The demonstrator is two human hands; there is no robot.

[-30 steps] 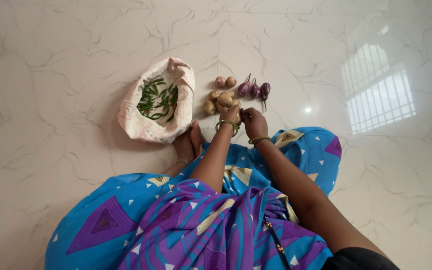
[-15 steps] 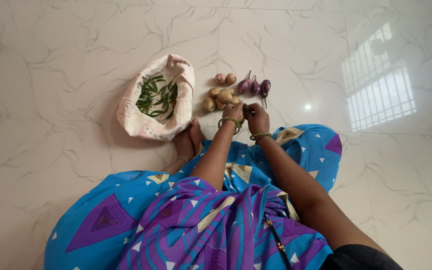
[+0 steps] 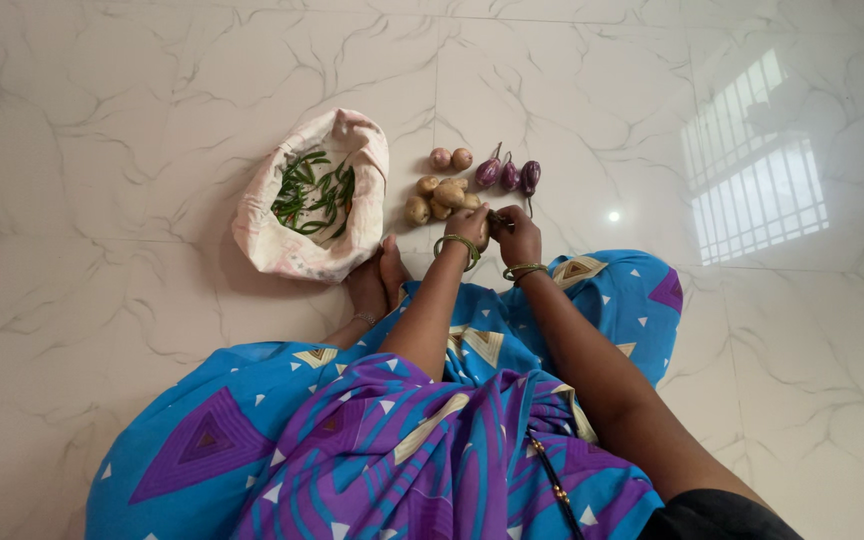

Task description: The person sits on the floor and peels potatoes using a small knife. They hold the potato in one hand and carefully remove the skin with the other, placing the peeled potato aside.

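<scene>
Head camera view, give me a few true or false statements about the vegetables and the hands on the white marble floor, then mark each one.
1. The pale pink cloth bag holds green chillies. True.
2. Three small purple brinjals lie left of the bag. False: they lie right of it, beyond the brown potatoes.
3. The left hand and right hand meet close together beside the potatoes. True.
4. The hands rest inside the bag. False: they are right of it, over the white marble floor.
5. Two small round onions sit above the potatoes. True.
</scene>
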